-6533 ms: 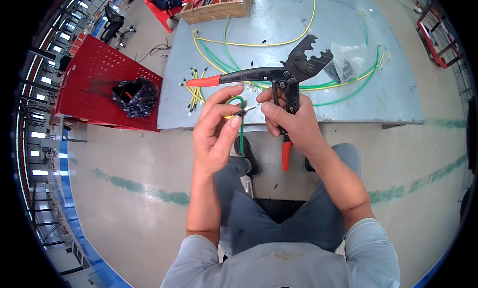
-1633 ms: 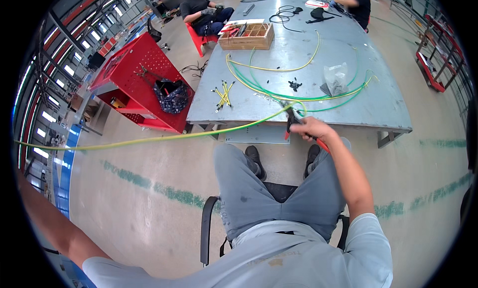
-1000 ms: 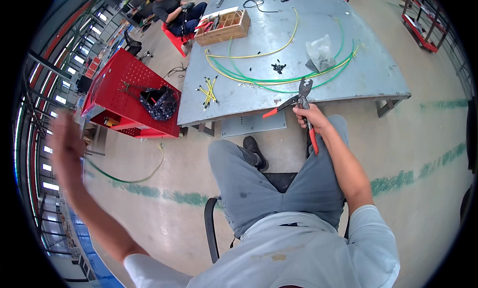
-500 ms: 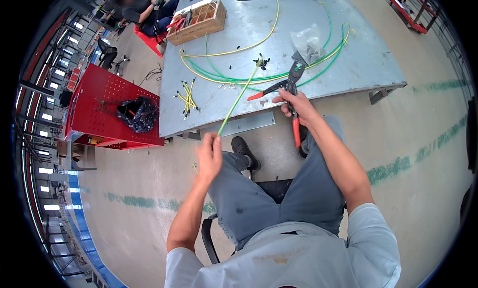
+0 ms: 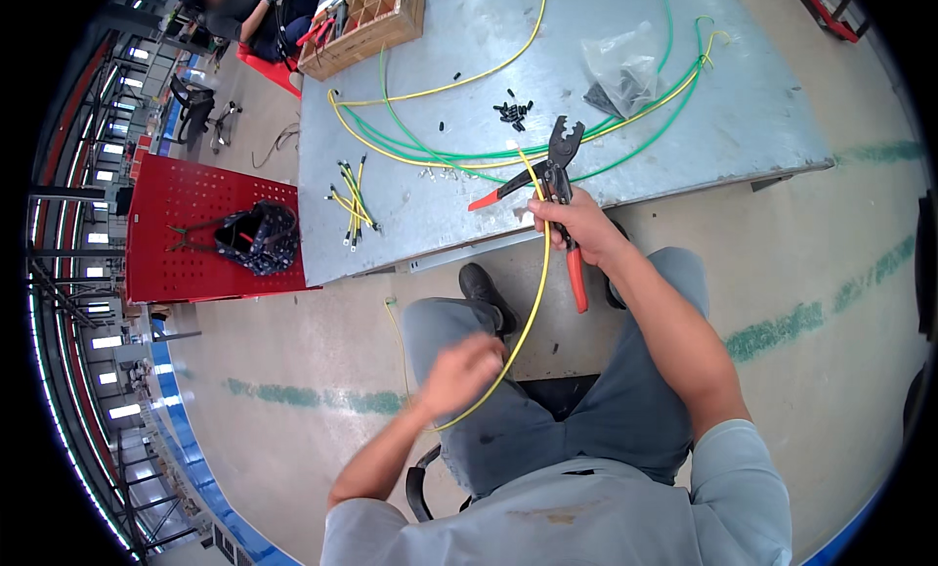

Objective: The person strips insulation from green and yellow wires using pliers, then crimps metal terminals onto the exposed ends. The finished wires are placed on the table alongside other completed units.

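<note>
My right hand (image 5: 578, 224) grips crimping pliers (image 5: 557, 170) with red handles, their dark jaws spread above the near edge of the metal table (image 5: 684, 160). A yellow-green wire (image 5: 537, 302) runs past my right thumb, its tip standing beside the jaws; whether that hand also pinches it is unclear. From there the wire curves down over my lap. Motion smears my left hand (image 5: 461, 375), which hovers over my left thigh close to the wire. Several small black sleeves (image 5: 513, 111) lie on the table behind the pliers. Short yellow wires with end terminals (image 5: 354, 202) are piled at the left.
Long green and yellow wires (image 5: 420, 155) loop across the table. A clear plastic bag (image 5: 622, 67) lies behind the pliers. A wooden box (image 5: 391, 40) with tools stands far left. A red perforated cart (image 5: 166, 234) carries a patterned bag (image 5: 262, 239). Someone (image 5: 234, 14) sits beyond.
My left hand has moved down and right toward my thigh. The wire's end has shifted from near the black sleeves to beside the pliers, and its length now bows over my lap.
</note>
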The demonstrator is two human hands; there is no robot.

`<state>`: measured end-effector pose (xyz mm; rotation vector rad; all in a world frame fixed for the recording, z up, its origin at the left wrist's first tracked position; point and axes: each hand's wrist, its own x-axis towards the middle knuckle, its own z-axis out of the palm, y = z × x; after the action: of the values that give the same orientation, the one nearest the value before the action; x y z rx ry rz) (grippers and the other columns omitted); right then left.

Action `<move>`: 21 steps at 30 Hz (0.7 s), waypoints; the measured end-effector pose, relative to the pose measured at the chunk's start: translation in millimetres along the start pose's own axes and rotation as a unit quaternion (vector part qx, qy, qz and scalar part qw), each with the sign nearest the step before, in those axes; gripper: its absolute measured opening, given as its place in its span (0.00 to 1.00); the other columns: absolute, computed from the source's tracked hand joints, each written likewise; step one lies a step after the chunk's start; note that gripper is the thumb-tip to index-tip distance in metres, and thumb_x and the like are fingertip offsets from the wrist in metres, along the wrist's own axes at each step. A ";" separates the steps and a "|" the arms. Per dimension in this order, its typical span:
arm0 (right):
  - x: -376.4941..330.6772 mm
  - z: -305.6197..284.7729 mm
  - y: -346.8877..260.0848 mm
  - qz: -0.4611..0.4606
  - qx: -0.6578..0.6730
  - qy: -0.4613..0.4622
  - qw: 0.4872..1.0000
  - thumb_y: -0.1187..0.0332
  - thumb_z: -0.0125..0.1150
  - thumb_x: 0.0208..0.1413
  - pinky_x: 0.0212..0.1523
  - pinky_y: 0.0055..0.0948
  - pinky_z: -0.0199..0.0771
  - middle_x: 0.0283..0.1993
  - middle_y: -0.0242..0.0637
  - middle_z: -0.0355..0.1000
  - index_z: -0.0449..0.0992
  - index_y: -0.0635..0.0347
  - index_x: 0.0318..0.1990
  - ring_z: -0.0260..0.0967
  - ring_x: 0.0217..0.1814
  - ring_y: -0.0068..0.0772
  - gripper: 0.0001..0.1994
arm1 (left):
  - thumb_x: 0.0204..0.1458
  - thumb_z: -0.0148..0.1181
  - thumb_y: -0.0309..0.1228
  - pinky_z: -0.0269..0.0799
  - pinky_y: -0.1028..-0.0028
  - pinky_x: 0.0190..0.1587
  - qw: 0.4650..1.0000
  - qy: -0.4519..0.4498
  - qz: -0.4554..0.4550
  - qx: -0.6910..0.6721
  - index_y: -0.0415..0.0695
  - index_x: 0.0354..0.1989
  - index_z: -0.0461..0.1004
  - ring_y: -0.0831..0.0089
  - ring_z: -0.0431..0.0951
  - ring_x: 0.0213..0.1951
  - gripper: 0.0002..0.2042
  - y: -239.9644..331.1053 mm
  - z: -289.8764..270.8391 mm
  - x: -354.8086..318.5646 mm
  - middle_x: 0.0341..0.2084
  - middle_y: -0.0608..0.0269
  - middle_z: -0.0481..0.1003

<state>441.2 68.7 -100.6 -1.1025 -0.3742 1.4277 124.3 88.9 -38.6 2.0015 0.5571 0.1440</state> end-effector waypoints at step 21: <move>8.3 19.9 -17.8 0.011 0.004 -0.025 1.000 0.62 0.67 0.65 0.18 0.20 0.64 0.28 0.35 0.77 0.73 0.61 0.40 0.67 0.18 0.17 0.12 | 0.50 0.71 0.35 0.79 0.58 0.44 0.902 0.239 -0.128 0.335 0.42 0.41 0.84 0.51 0.85 0.39 0.12 -218.9 -142.1 382.9 0.34 0.50 0.84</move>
<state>437.7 87.5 -80.2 -1.0687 -0.3942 1.4767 345.9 457.6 -210.8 2.5395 1.3224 0.3209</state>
